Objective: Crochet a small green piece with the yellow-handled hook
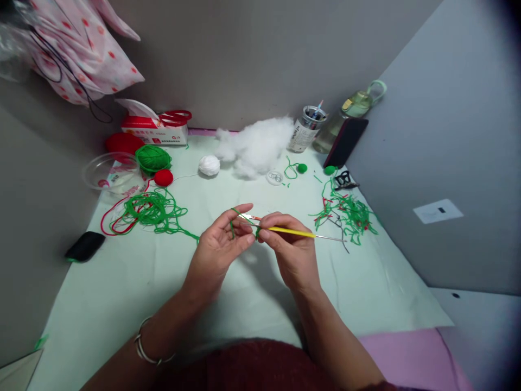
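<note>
A yellow-handled crochet hook (293, 232) lies across my right hand (293, 247), whose fingers pinch it near its front end. Green yarn (240, 216) runs over the raised index finger of my left hand (222, 239). The left thumb reaches toward the hook's tip, close to a small bit of green crochet (258, 232) at the right fingertips. From the left hand the strand trails back to a loose tangle of green yarn (154, 209) on the table. What the left thumb presses on is partly hidden.
White stuffing (258, 145) lies at the back, beside a white yarn ball (209, 165). A tissue box (157, 130) with red scissors (175, 117) stands back left. Green scraps (350, 214), a phone (345, 142) and a pen can (306, 130) are at right.
</note>
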Available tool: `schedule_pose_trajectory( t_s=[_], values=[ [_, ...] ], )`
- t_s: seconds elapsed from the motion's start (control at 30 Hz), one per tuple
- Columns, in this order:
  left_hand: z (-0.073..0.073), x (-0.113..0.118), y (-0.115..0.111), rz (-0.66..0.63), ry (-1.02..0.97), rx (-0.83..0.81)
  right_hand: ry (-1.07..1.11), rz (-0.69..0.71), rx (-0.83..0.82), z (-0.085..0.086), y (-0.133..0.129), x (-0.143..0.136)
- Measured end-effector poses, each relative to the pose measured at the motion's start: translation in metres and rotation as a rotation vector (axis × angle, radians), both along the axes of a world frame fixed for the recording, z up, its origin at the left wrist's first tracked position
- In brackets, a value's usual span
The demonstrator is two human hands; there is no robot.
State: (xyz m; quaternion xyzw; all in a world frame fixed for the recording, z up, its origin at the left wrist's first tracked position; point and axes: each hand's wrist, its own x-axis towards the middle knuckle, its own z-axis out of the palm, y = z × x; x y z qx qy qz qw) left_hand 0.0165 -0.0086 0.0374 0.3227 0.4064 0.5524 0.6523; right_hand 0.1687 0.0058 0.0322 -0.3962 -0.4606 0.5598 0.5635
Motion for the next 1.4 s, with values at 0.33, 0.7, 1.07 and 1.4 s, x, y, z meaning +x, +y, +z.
schedule_pose_trajectory(
  t_s=[0.33, 0.7, 1.07, 1.4],
  values=[
    [-0.001, -0.003, 0.003, -0.035, 0.039, 0.039, -0.119, -0.005, 0.100, 0.008, -0.003, -0.002],
    [-0.003, -0.009, 0.007, -0.109, 0.042, 0.101, -0.017, 0.104, -0.009, 0.003, 0.000, 0.002],
    [-0.001, -0.016, 0.008, -0.219, 0.054, 0.105, 0.155, 0.199, -0.180, 0.003, 0.004, 0.001],
    [0.003, -0.016, 0.009, -0.223, 0.054, 0.118, 0.229, 0.225, -0.229, 0.004, 0.008, 0.001]
  ],
)
